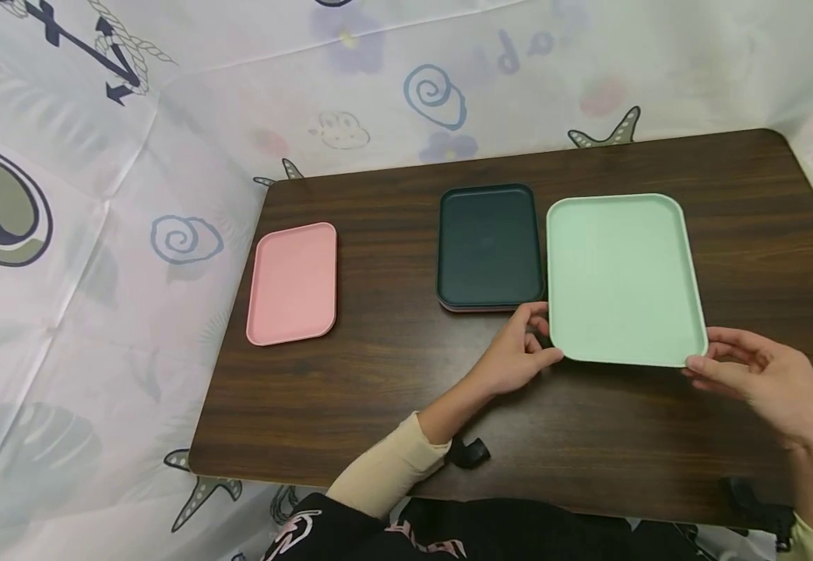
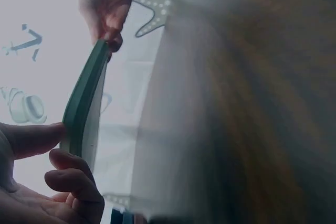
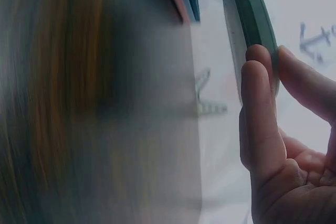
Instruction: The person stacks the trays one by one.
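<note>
A light green square tray (image 1: 624, 280) is held up above the table between both hands. My left hand (image 1: 519, 354) pinches its near left corner, thumb on top and fingers beneath. At the near right corner my right hand (image 1: 764, 378) grips it the same way. Both wrist views show the green tray (image 2: 84, 98) edge-on, apart from the tabletop, with the right hand's fingers (image 3: 262, 108) under its rim. Just left of it lies a dark green tray (image 1: 490, 245), stacked on a pinkish tray (image 1: 480, 308) whose edge peeks out below.
A pink tray (image 1: 293, 284) lies by the left side of the brown wooden table (image 1: 385, 374). Patterned white cloth (image 1: 203, 117) hangs behind the table and along its left side. A dark strap piece (image 1: 469, 453) shows near the left forearm.
</note>
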Tool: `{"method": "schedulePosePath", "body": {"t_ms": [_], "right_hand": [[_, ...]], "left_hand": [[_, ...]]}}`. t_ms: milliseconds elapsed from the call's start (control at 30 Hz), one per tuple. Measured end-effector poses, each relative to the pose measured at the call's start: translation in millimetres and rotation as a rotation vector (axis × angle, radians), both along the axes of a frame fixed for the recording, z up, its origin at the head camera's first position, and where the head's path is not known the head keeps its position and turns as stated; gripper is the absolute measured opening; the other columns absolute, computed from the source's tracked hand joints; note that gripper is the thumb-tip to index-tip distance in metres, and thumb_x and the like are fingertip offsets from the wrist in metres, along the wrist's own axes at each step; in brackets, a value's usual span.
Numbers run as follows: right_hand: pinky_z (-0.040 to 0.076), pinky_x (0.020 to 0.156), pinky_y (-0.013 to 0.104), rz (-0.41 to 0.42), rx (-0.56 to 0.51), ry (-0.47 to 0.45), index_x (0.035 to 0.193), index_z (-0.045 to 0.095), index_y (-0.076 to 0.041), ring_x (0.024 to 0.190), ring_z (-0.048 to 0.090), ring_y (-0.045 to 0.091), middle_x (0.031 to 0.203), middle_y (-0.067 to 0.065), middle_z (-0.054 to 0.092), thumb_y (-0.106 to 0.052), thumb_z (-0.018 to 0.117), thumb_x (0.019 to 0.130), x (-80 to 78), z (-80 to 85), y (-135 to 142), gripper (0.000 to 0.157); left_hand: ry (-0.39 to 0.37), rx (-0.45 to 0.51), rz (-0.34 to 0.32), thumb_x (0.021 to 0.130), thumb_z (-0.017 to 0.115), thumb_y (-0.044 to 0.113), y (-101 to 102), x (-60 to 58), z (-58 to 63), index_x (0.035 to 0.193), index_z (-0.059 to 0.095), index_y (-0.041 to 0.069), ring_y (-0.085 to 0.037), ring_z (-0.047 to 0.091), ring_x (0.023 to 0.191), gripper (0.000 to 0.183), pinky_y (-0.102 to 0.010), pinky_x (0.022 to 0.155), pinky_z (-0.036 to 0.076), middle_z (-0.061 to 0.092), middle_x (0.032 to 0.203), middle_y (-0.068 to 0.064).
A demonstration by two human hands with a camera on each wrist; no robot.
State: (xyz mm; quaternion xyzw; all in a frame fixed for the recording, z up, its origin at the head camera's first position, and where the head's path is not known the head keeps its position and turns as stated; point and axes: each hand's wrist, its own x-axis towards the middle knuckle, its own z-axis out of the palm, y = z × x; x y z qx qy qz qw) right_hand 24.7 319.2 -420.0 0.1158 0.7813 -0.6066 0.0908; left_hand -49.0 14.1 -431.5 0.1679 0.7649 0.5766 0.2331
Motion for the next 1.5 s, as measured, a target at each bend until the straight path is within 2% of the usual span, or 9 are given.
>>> {"method": "schedulePosePath", "body": {"t_ms": [67, 167, 433, 700, 767, 1000, 1133, 1400, 1500], "right_hand": [[0.056, 0.066, 0.032, 0.076, 0.064, -0.015, 0.124, 0.046, -0.002, 0.076, 0.070, 0.015, 0.093, 0.002, 0.057, -0.015, 0.070, 0.087, -0.7, 1.3, -12.4, 0.046], [0.056, 0.067, 0.034, 0.152, 0.067, -0.025, 0.126, 0.044, 0.004, 0.078, 0.068, 0.016, 0.092, 0.005, 0.059, -0.018, 0.072, 0.086, 0.6, 1.4, -32.6, 0.053], [0.054, 0.067, 0.030, 0.250, 0.018, -0.089, 0.119, 0.052, 0.004, 0.074, 0.066, 0.016, 0.089, 0.007, 0.066, -0.024, 0.078, 0.081, 6.1, -6.4, -85.7, 0.054], [0.053, 0.065, 0.030, 0.306, -0.070, -0.125, 0.111, 0.056, 0.004, 0.071, 0.064, 0.017, 0.087, 0.012, 0.066, -0.021, 0.081, 0.077, 14.0, -23.8, -123.2, 0.049], [0.053, 0.065, 0.030, 0.315, -0.097, -0.128, 0.110, 0.057, 0.005, 0.071, 0.064, 0.017, 0.086, 0.013, 0.066, -0.019, 0.081, 0.076, 15.2, -27.3, -128.5, 0.048], [0.054, 0.064, 0.031, 0.322, -0.129, -0.128, 0.108, 0.056, 0.006, 0.069, 0.064, 0.016, 0.085, 0.014, 0.065, -0.015, 0.081, 0.075, 15.8, -33.9, -134.8, 0.046], [0.054, 0.064, 0.030, 0.328, -0.124, -0.125, 0.108, 0.056, 0.007, 0.069, 0.065, 0.017, 0.085, 0.014, 0.065, -0.016, 0.081, 0.076, 13.9, -35.2, -133.9, 0.047], [0.054, 0.064, 0.030, 0.337, -0.075, -0.121, 0.111, 0.056, 0.006, 0.070, 0.067, 0.019, 0.088, 0.014, 0.065, -0.018, 0.080, 0.077, 8.4, -32.9, -126.4, 0.048], [0.054, 0.064, 0.030, 0.341, -0.063, -0.125, 0.112, 0.056, 0.006, 0.071, 0.066, 0.018, 0.088, 0.013, 0.065, -0.019, 0.079, 0.078, 5.5, -31.8, -124.7, 0.049]], "left_hand": [[-0.003, 0.009, 0.017, 0.089, 0.067, 0.009, -17.2, 7.4, 1.0, 0.141, 0.035, 0.014, -0.009, 0.050, 0.057, 0.062, -0.022, 0.053, 0.042, 0.050, 0.107, -0.007], [0.001, 0.013, 0.046, 0.087, 0.068, 0.006, -42.4, 18.3, 2.2, 0.139, 0.038, 0.014, -0.010, 0.051, 0.058, 0.061, -0.022, 0.054, 0.043, 0.050, 0.106, -0.012], [-0.022, -0.077, 0.104, 0.085, 0.070, 0.003, -107.0, 46.3, -1.0, 0.136, 0.041, 0.011, -0.016, 0.051, 0.063, 0.060, -0.022, 0.056, 0.042, 0.052, 0.107, -0.011], [-0.059, -0.131, 0.104, 0.083, 0.069, -0.004, -148.0, 64.1, 26.9, 0.134, 0.041, -0.001, -0.023, 0.050, 0.065, 0.058, -0.023, 0.057, 0.041, 0.053, 0.105, -0.017], [-0.050, -0.145, 0.102, 0.083, 0.070, -0.004, -154.2, 65.1, 27.6, 0.134, 0.042, -0.002, -0.023, 0.050, 0.065, 0.058, -0.023, 0.057, 0.041, 0.054, 0.103, -0.017], [-0.027, -0.172, 0.115, 0.081, 0.074, 0.002, -167.1, 65.9, -3.2, 0.134, 0.044, 0.005, -0.021, 0.051, 0.064, 0.061, -0.024, 0.055, 0.041, 0.054, 0.102, -0.011], [-0.008, -0.171, 0.118, 0.080, 0.075, 0.003, -167.2, 65.4, -9.5, 0.132, 0.045, 0.009, -0.019, 0.051, 0.063, 0.060, -0.024, 0.056, 0.042, 0.055, 0.100, -0.008], [0.019, -0.211, 0.109, 0.080, 0.076, 0.007, -161.2, 62.2, -10.4, 0.131, 0.046, 0.012, -0.016, 0.051, 0.062, 0.059, -0.025, 0.057, 0.044, 0.057, 0.098, -0.008], [0.022, -0.224, 0.108, 0.081, 0.074, 0.004, -153.8, 62.2, 6.9, 0.132, 0.045, 0.004, -0.017, 0.051, 0.063, 0.059, -0.025, 0.057, 0.043, 0.057, 0.100, -0.015]]}}
